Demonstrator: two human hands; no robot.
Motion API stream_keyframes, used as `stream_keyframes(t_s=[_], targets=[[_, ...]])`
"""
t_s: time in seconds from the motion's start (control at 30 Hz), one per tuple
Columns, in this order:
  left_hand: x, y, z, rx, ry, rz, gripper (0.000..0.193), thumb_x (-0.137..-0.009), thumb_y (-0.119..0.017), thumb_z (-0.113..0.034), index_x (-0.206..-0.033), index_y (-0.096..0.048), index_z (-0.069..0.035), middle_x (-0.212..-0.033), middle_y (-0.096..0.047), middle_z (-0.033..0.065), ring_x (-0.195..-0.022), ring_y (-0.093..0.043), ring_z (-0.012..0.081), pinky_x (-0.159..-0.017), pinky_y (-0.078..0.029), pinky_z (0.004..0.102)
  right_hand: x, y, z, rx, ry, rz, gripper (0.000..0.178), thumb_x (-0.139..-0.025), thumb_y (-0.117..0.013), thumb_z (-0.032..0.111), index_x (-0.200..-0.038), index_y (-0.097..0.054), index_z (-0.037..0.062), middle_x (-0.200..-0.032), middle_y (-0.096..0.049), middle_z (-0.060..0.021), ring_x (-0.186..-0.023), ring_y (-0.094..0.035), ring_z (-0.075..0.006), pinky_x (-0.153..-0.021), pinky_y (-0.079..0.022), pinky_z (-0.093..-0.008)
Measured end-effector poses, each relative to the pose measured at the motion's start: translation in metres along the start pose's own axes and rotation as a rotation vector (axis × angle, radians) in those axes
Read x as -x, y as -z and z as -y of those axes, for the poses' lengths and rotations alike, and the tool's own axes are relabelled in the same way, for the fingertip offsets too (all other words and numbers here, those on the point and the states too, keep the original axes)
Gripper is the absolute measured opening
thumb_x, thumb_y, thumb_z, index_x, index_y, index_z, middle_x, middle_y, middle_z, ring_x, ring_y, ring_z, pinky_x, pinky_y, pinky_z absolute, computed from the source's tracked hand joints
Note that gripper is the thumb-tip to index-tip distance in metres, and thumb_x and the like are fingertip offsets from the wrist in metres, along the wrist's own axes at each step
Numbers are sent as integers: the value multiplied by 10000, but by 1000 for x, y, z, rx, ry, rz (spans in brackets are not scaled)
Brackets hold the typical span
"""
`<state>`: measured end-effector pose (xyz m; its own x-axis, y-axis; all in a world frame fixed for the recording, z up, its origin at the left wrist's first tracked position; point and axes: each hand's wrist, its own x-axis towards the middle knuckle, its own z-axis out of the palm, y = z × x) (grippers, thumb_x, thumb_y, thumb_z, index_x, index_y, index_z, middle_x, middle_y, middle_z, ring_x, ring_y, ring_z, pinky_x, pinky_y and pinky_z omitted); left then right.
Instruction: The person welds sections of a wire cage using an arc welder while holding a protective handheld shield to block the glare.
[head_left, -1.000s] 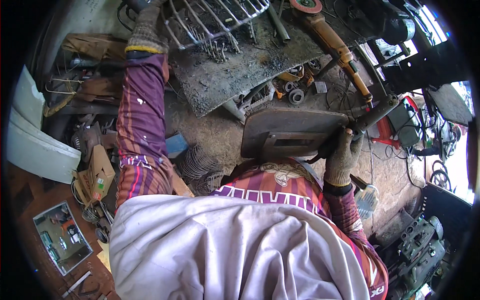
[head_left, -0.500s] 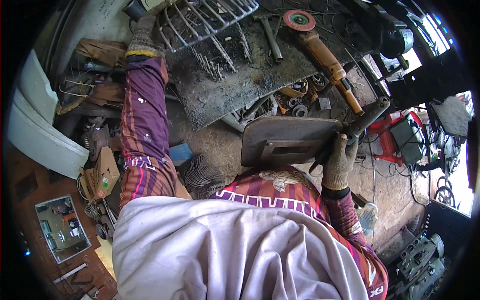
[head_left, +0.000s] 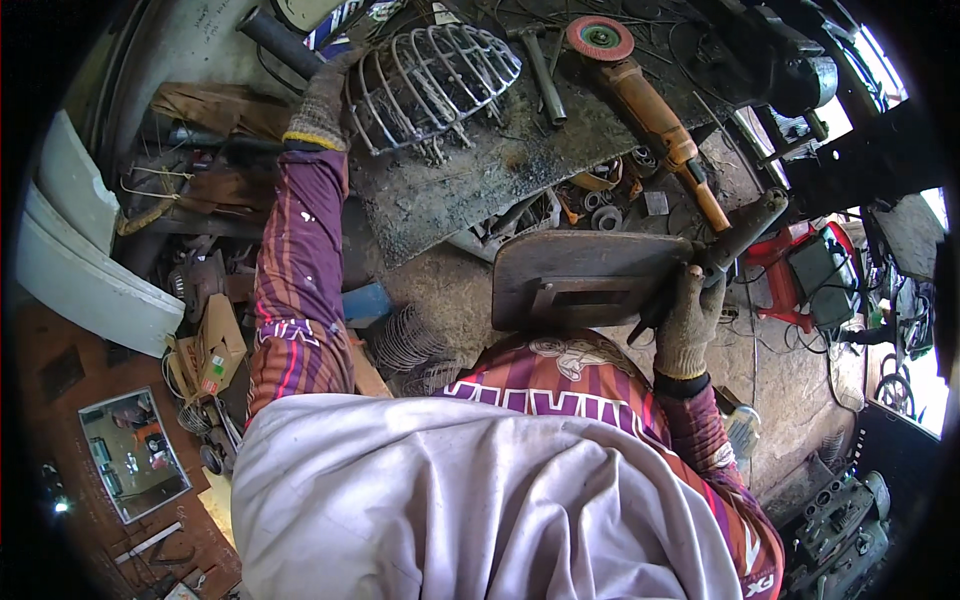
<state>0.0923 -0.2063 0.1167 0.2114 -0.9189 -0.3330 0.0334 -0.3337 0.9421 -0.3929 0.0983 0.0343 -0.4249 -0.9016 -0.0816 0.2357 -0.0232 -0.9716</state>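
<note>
My left hand [head_left: 322, 108], in a grey knit glove with a yellow cuff, grips the left end of a domed cage of welded metal rods [head_left: 432, 85]. The cage sits over a dark, crusty metal worktable [head_left: 420, 205]; its underside contact is hard to see. My right hand [head_left: 688, 325], in a pale knit glove, is closed at the right edge of a dark hand-held welding shield [head_left: 590, 285] with a rectangular window. A dark electrode holder [head_left: 745, 235] sticks out past that same hand, apparently held along with the shield. The shield hangs in front of my torso.
On the table lie a hammer [head_left: 543, 75] and an orange angle grinder [head_left: 655, 110] with a pink flap disc. Below the table edge are metal rings [head_left: 604, 218] and scraps. A red-framed machine [head_left: 790, 280] stands right, a coiled spring-like wire [head_left: 408, 338] near my left arm.
My left hand has shifted nearer and to the right. The cage has moved with it and turned, so more of its domed side shows. My right hand and the shield have barely moved.
</note>
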Motion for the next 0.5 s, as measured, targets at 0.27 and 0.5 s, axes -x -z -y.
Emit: stream_keyframes(t_s=[0.27,0.5], targets=[[1,4,8,-1,1,20,418,-951,-633,-374,-1233,-620,-66,-1169,-696,119,-972,-702,240,-808,-597,428,12,-15,11,68,-14,-28,449,-1012,-615,291,-1361,-502,32,-1214,-601,-54,-1047,-566,-118,-927,-462,-275],[-1,5,10,-1,9,31,425,-955,-626,-379,-1246,-615,-70,-1188,-691,119,-988,-698,240,-821,-591,432,16,-23,4,80,59,-16,462,-1010,-616,303,-1361,-498,27,-1213,-596,-55,-1045,-564,-125,-923,-461,-276]])
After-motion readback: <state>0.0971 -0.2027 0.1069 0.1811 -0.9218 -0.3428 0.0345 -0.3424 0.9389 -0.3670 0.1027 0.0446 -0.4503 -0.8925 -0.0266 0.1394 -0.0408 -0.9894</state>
